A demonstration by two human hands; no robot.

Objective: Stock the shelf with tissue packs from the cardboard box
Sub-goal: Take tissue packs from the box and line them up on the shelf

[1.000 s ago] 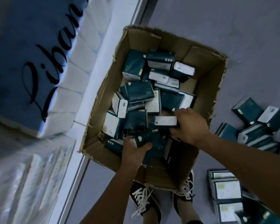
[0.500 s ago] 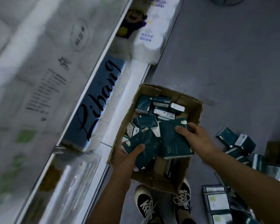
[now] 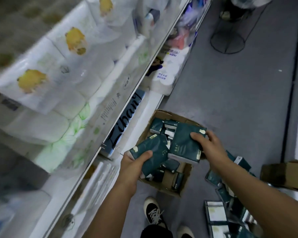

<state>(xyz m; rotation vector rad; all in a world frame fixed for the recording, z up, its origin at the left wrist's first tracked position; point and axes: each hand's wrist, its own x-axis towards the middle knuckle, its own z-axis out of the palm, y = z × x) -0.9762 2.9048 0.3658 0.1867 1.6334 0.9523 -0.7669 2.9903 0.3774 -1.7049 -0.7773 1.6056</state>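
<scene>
Hands both hold dark green tissue packs above the cardboard box (image 3: pixel 163 187), which sits on the grey floor just beside the shelf (image 3: pixel 110 134). The left hand (image 3: pixel 134 162) grips one tissue pack (image 3: pixel 153 152) over the box's shelf-side half, thumb curled across its face. The right hand (image 3: pixel 208 146) grips a second pack (image 3: pixel 184 145) over the box's far side. More packs lie loose inside the box, and a pile of packs (image 3: pixel 227 210) rests on the floor on the box's other side from the shelf.
</scene>
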